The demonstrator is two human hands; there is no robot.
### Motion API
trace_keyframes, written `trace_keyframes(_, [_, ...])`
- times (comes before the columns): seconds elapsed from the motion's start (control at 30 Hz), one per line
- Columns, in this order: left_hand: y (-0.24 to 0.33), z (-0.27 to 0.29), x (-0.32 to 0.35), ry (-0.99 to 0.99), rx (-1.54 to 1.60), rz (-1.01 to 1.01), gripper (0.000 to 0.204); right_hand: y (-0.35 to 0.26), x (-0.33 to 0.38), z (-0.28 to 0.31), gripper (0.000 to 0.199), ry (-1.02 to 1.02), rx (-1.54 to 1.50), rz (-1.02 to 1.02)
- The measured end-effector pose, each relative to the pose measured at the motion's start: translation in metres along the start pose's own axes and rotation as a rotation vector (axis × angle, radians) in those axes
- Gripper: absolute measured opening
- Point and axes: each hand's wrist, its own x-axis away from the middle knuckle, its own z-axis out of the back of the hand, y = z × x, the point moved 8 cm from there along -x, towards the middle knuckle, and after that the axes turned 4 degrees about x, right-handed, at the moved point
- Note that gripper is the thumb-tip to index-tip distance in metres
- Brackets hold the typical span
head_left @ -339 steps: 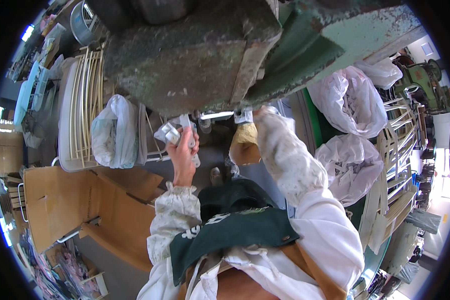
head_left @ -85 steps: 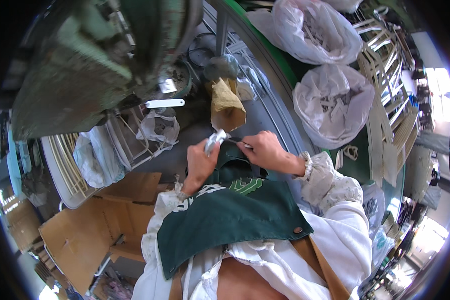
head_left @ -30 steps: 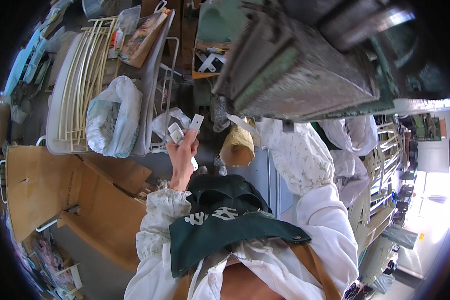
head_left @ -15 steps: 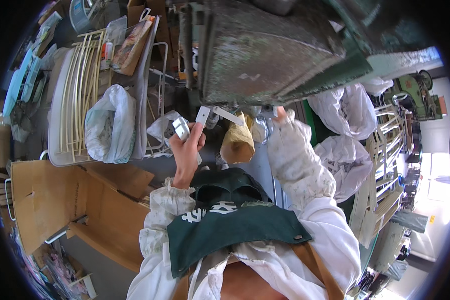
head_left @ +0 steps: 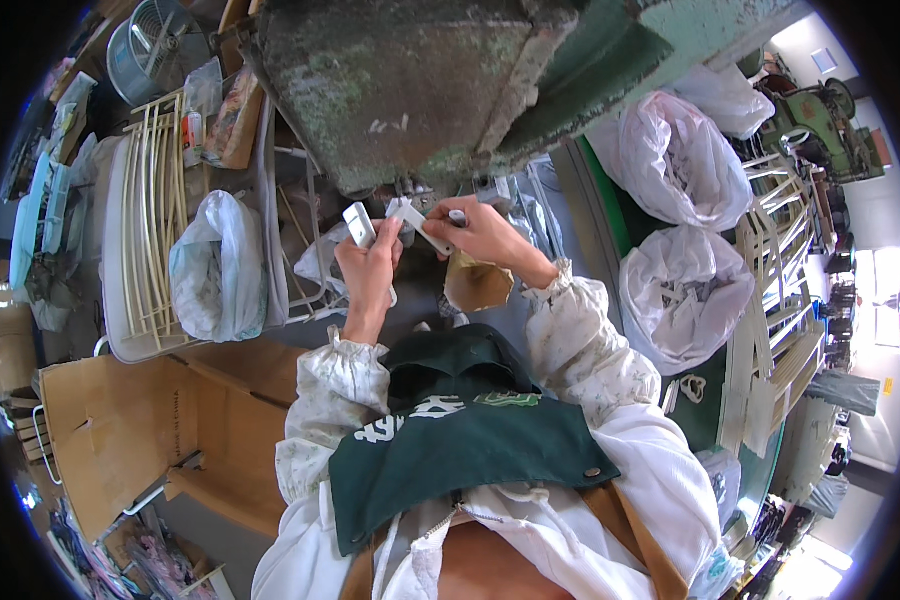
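Note:
My left hand (head_left: 368,272) is closed around white flat bars. One of these, a white bar with small holes (head_left: 359,224), sticks up past the fingers. My right hand (head_left: 485,240) has its fingers bent round a white flat strip (head_left: 424,228) that slants between the two hands, its upper end meeting the left fingertips. Whether the pieces are joined there I cannot tell. Just above both hands hangs the worn green machine body (head_left: 410,100). Below the right hand is a brown paper-like funnel (head_left: 478,286) with an open mouth.
White sacks (head_left: 685,160) of pieces stand at right beside stacked pale strips (head_left: 770,300). At left, a table (head_left: 120,335) bears long cream rods (head_left: 155,210) and another sack (head_left: 220,265). An open cardboard box (head_left: 120,430) lies lower left; a fan (head_left: 155,50) stands far left.
My right hand has come down and left from the machine's edge and now grips the white strip beside my left hand. The view has shifted, so the machine sits further left.

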Motion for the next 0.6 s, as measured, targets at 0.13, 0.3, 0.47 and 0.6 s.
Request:
trace_keyframes(0.13, [0.008,0.008,0.009,-0.081,-0.006,0.104,0.017,0.003,0.007,0.001,0.023,-0.004,0.085,0.011])
trace_keyframes(0.3, [0.011,0.021,0.004,-0.138,-0.030,0.112,0.015,0.009,0.008,-0.004,0.024,-0.072,-0.082,-0.043])
trace_keyframes(0.47, [0.023,0.016,0.003,-0.095,0.122,0.165,0.013,0.012,0.011,-0.001,0.026,0.001,-0.148,-0.118])
trace_keyframes(0.6, [0.026,0.013,0.004,-0.187,-0.031,-0.051,0.014,0.012,0.006,-0.002,0.027,-0.047,-0.014,0.002])
